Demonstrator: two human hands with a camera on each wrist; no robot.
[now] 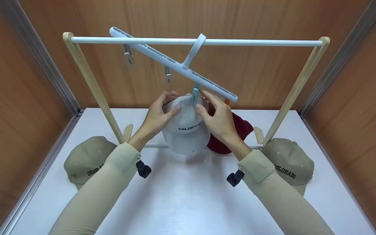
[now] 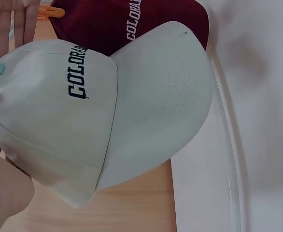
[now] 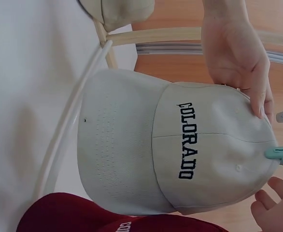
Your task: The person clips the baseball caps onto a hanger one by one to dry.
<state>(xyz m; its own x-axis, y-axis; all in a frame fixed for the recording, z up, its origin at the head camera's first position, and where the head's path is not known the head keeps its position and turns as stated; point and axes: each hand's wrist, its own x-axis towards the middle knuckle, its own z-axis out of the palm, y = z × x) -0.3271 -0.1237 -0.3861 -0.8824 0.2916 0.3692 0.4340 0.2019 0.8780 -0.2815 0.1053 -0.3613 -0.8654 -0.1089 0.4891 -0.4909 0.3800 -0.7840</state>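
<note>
A white cap [image 1: 188, 119] with COLORADO lettering hangs brim-down from a teal clip [image 1: 195, 92] on a pale blue hanger [image 1: 171, 63]. My left hand [image 1: 157, 116] grips the cap's left side, thumb on the front, fingers behind; the right wrist view shows this hand [image 3: 238, 55] at the crown's edge. On the other side of the clip, my right hand [image 1: 219, 119] is at the crown with its fingers extended; in the right wrist view its fingers [image 3: 272, 193] are beside the cap near the clip. Behind it a dark red cap [image 1: 240, 129] hangs from an orange clip [image 2: 52, 12].
The hanger hooks over the rack's white rail [image 1: 259, 42], tilted down to the right, with two grey clips [image 1: 128, 57] on its left part. Beige caps lie at the rack's left foot [image 1: 88, 158] and right foot [image 1: 289, 161]. Wooden panels [image 1: 21, 114] enclose the white table [image 1: 181, 202].
</note>
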